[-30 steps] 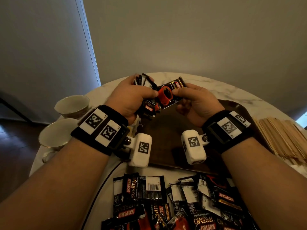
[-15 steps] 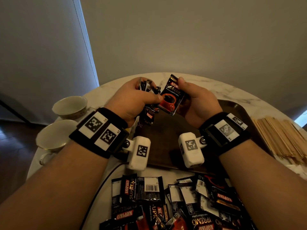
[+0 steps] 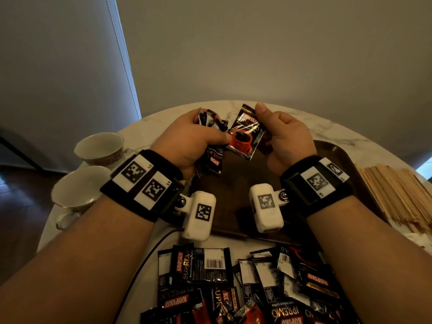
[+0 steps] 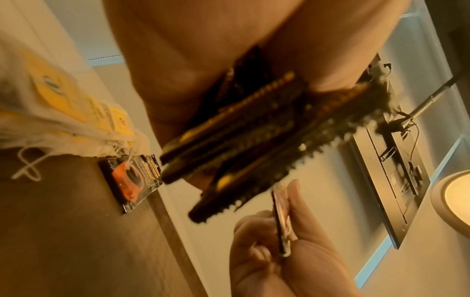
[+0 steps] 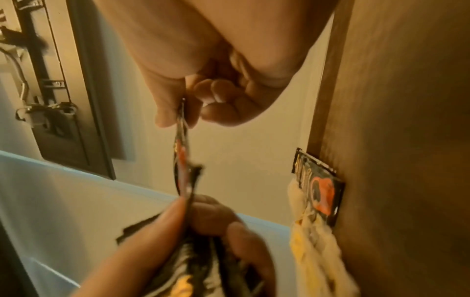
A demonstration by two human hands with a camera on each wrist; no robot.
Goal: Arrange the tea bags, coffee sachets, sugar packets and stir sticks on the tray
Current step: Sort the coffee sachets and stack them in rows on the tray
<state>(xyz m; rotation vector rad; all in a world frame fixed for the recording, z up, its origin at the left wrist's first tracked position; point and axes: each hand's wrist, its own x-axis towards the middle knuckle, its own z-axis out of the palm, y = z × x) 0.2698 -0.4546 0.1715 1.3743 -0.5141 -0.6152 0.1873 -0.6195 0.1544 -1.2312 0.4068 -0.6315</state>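
Note:
Above the dark brown tray (image 3: 236,197), my left hand (image 3: 189,141) grips a bundle of black coffee sachets (image 3: 214,157), seen edge-on in the left wrist view (image 4: 244,128). My right hand (image 3: 282,136) pinches a single black sachet with a red cup (image 3: 245,136) by its top corner; the left thumb touches its lower edge. One sachet (image 4: 132,178) lies flat on the tray's far edge beside several tea bags with yellow tags (image 4: 76,112). In the right wrist view that sachet (image 5: 318,188) and the tea bags (image 5: 312,247) appear at the right.
A heap of loose coffee sachets (image 3: 245,284) lies on the marble table (image 3: 149,129) in front of the tray. Wooden stir sticks (image 3: 397,195) are piled at the right. Two white cups (image 3: 99,146) (image 3: 77,190) stand at the left. A dark cable (image 3: 145,260) runs under my left arm.
My right hand has pulled one sachet out of the left hand's bundle and turned it upright, lifting it slightly. The left hand keeps its bundle.

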